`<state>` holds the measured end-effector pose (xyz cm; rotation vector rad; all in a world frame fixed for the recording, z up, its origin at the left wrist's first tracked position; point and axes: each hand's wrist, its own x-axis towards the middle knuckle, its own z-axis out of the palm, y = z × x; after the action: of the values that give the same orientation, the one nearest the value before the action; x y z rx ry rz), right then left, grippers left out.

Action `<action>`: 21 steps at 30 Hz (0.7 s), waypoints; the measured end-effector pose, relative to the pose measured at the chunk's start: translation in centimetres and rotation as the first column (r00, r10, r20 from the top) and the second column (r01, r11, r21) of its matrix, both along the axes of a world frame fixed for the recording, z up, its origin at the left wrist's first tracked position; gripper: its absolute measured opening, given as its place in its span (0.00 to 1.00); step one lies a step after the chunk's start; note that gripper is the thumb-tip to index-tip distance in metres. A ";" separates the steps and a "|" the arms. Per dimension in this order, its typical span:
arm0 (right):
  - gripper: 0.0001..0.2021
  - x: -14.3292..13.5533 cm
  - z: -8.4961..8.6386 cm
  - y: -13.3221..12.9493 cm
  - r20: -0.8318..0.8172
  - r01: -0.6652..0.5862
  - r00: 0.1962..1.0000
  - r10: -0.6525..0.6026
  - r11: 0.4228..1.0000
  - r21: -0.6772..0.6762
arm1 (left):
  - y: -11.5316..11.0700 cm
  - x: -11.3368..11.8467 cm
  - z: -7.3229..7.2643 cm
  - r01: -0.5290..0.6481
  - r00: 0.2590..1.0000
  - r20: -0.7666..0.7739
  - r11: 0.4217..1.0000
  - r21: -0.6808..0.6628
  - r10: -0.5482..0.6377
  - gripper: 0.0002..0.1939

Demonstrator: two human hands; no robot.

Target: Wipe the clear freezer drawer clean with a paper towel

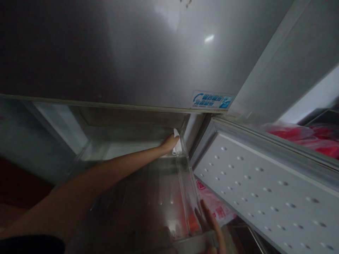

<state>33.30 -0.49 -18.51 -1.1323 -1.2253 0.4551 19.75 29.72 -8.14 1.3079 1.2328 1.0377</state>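
From the lower left my left arm reaches across a pulled-out, shiny see-through drawer (137,197) to its far right corner. There my left hand (169,144) is closed on a white cloth (177,145), which touches the drawer's rim near the back. At the drawer's near right side is my right hand (215,225), its fingers lying along the outside of the wall and gripping it; part of this hand is cut off by the frame's bottom edge. The drawer sits in the opening of a refrigerator compartment (132,118).
Above hangs a shut grey refrigerator door (159,56) with a blue-and-white sticker (212,100). An opened lower door (251,183) with a dimpled inner panel spreads out on the right. Below it lies a pink-and-white plastic bag (215,204); red bags (304,135) are behind it.
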 end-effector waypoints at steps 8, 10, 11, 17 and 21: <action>0.25 1.1 -2.0 0.9 -0.004 -0.016 1.000 0.017 0.997 0.082 | -6.0 -0.4 0.6 0.163 0.970 -0.182 0.987 0.007 -0.159 0.16; 0.25 0.6 -1.7 0.8 -0.033 -0.011 0.999 0.013 0.997 0.070 | -9.4 -0.4 0.3 0.221 0.953 -0.207 0.975 -0.024 -0.221 0.16; 0.25 0.5 -1.4 0.7 -0.041 -0.003 0.999 0.005 0.998 0.055 | -11.1 -0.5 0.1 0.247 0.943 -0.219 0.968 -0.049 -0.252 0.16; 0.28 0.9 -1.3 0.1 -0.011 0.055 0.998 -0.055 0.998 0.015 | -18.9 -1.0 0.3 0.508 0.838 -0.153 0.851 -0.131 -0.524 0.15; 0.29 2.1 -2.9 1.7 0.060 0.070 0.995 -0.074 0.995 0.067 | -18.7 -1.2 0.2 0.570 0.820 0.103 0.790 -0.226 -0.563 0.09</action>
<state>35.40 1.21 -21.40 -1.1378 -1.2407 0.3254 18.58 11.03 -7.92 1.3375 0.8227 0.4472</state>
